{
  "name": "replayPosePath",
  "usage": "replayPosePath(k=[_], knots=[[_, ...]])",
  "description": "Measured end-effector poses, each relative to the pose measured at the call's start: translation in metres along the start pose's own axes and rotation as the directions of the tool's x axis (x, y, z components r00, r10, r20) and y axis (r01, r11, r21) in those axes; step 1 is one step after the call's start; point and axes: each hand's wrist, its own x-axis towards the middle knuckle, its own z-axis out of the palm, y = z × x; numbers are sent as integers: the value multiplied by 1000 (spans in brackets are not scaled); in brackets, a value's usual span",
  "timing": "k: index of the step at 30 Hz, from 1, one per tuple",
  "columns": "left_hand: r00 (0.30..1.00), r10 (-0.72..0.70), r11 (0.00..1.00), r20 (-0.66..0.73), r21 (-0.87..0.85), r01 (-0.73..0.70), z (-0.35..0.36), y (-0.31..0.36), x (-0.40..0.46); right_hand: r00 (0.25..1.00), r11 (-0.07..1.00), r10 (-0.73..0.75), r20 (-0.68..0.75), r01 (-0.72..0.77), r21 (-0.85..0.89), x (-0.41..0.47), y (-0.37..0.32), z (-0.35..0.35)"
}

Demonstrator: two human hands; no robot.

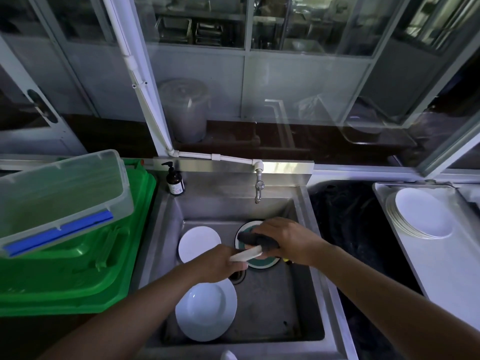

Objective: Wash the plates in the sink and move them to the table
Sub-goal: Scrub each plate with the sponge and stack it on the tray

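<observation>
Over the sink (pixel 309 294) in the lower middle of the frame, the left hand (pixel 217 263) grips a white plate (pixel 246 254) edge-on, while the right hand (pixel 288 240) curls around a dark sponge (pixel 255 240) pressed on it. Two more plates (pixel 198 242) lie below; a stack (pixel 420 214) sits on the counter (pixel 446 268) at right.

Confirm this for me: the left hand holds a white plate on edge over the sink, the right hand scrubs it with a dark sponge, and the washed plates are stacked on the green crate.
Not quite. The head view shows the washed plates stacked on the metal tray at the right, not on the green crate. The rest holds: left hand holding the white plate, right hand scrubbing with the dark sponge.
</observation>
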Motion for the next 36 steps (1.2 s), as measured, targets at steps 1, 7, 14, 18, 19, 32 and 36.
replayPosePath(k=[1, 7, 14, 18, 19, 32, 36], knots=[[999, -34, 997, -4, -71, 34, 3, 0, 0, 998, 996, 64, -23, -63, 61, 0, 3, -7], [988, -147, 548, 46, -828, 120, 16, 0, -7, 829, 847, 486, -276, -370, 381, -3, 0, -23], [997, -60, 126, 40, -991, 47, 21, 50, -9, 730, 789, 589, -345, -429, 440, 19, -37, 40], [995, -75, -15, 59, -998, 58, 22, 61, -9, 772, 859, 481, -415, -320, 401, 28, -40, 45], [995, -83, -68, 58, -996, 52, 21, 61, -8, 787, 896, 411, -460, -255, 365, 29, -42, 48], [997, -60, -320, 52, -947, 30, -3, 28, -10, 879, 957, -267, -395, 194, -217, -14, -47, 60], [1000, -20, -392, -11, -920, -18, -4, 24, -13, 853, 999, -37, -521, 25, -30, -19, -25, 63]])
